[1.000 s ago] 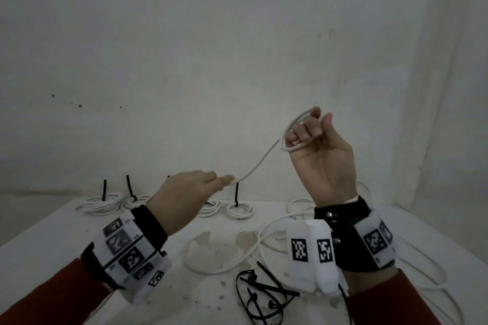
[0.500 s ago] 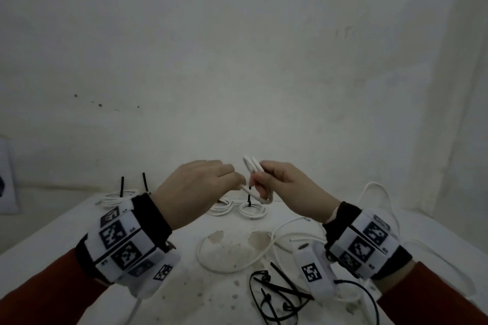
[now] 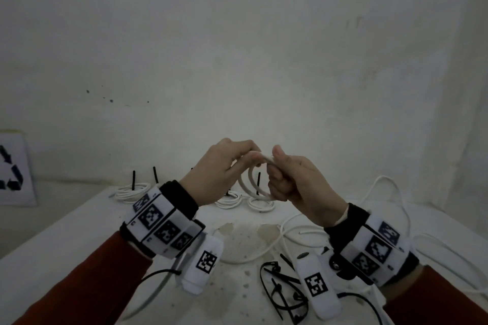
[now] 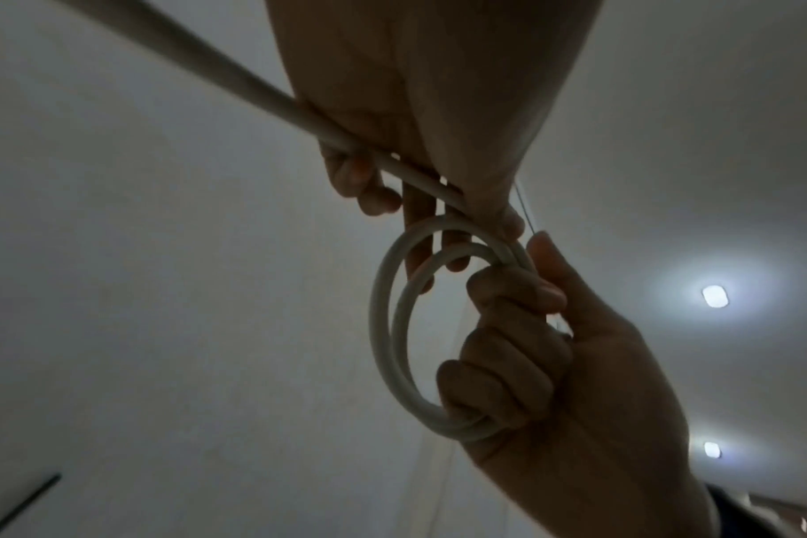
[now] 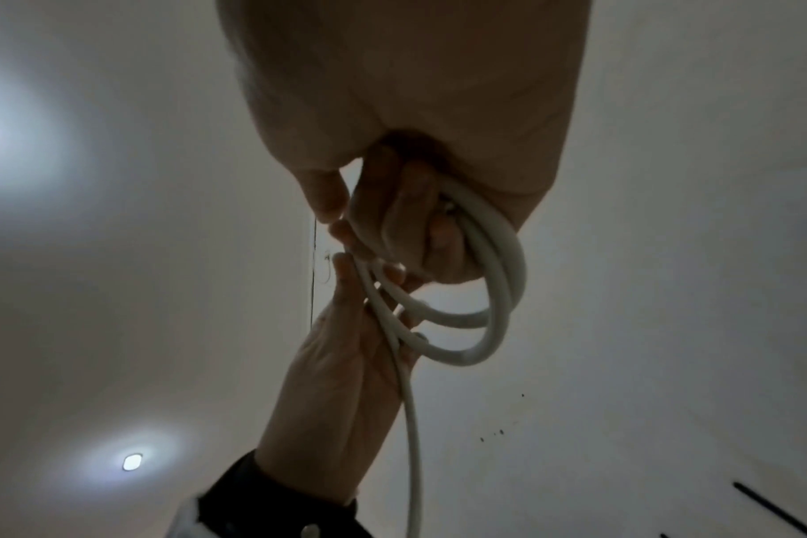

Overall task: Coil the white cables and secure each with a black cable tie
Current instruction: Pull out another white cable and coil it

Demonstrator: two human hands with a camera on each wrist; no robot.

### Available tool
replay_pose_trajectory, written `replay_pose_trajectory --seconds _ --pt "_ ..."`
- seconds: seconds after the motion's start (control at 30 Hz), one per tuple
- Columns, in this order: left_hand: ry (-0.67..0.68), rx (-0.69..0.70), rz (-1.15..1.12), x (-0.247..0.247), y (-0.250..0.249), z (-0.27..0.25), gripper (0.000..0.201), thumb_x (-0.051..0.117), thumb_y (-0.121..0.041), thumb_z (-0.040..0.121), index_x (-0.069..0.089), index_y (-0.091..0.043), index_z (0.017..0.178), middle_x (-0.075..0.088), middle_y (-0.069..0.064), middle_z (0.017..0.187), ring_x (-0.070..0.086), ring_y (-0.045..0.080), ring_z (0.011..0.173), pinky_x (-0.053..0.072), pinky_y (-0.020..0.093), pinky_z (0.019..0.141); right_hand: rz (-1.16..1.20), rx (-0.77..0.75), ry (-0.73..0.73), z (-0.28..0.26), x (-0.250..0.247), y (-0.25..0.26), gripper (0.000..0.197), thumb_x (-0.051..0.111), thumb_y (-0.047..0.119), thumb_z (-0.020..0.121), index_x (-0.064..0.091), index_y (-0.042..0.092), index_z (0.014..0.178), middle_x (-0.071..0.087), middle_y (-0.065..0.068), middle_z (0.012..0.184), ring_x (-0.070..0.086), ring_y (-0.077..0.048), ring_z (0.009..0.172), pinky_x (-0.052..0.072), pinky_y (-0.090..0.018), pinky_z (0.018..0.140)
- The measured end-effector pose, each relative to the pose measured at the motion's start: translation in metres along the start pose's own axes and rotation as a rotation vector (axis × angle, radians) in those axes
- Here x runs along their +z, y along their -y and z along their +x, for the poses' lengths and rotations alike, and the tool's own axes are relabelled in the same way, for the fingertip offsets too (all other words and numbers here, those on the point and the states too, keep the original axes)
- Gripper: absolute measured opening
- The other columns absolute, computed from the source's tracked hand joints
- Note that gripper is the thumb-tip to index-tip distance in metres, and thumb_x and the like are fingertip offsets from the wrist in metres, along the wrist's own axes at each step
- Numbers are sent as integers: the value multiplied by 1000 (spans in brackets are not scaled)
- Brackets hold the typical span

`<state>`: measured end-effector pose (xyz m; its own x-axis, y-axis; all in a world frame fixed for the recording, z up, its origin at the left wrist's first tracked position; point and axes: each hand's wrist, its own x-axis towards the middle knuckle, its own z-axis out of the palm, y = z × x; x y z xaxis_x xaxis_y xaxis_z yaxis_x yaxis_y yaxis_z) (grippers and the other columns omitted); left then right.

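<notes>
Item: white cable point(image 3: 253, 182), two loops, held above the desk point(image 3: 66, 245). My right hand point(image 3: 295, 182) grips the loops; my left hand point(image 3: 224, 166) pinches the feeding strand. Step: coiling. Next, likely: further turns, then a black cable tie point(image 3: 277, 287).

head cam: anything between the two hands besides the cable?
No. Only the white cable coil spans from left hand to right hand; head view.
</notes>
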<state>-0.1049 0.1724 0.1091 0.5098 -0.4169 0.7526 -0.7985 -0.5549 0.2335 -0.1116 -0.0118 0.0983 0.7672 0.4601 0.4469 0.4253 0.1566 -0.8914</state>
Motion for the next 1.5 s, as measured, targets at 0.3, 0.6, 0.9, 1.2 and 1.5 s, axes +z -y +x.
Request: replay_pose_trajectory --seconds 0.3,0.6,0.9,1.2,1.5 --pt "-5 -181 -388 1 -3 3 40 40 -49 96 48 -16 74 46 -10 59 48 10 50 48 32 54 -41 3 33 10 0 3 47 41 45 96 60 11 69 42 1 52 42 -18 54 42 -26 58" --pt "-166 -87 -102 9 -6 10 47 35 -51 93 49 -12 69 48 7 56 44 18 52 34 19 51 483 104 223 3 15 -6 37 36 34 99 49 13 70 37 7 43 37 -9 39 50 -28 66" --pt "-62 -139 -277 13 8 6 20 39 -23 101 58 -18 96 53 0 66 47 10 45 39 17 44 759 66 238 5 -18 6 44 29 39 100 47 16 68 18 7 45 15 -12 38 22 -25 47" --pt "-5 -173 -28 25 48 -22 19 36 -28 100 54 -33 104 49 -7 62 49 4 58 35 11 56 981 -214 66 -7 -67 19 43 27 30 103 50 11 72 27 2 48 21 -14 42 30 -27 51" --pt "-114 -204 213 29 60 -38 32 32 -27 97 57 -11 107 44 -12 67 44 6 56 29 17 53 901 -524 -442 13 -71 35 28 30 20 97 48 13 77 42 1 57 39 -14 50 33 -27 62"
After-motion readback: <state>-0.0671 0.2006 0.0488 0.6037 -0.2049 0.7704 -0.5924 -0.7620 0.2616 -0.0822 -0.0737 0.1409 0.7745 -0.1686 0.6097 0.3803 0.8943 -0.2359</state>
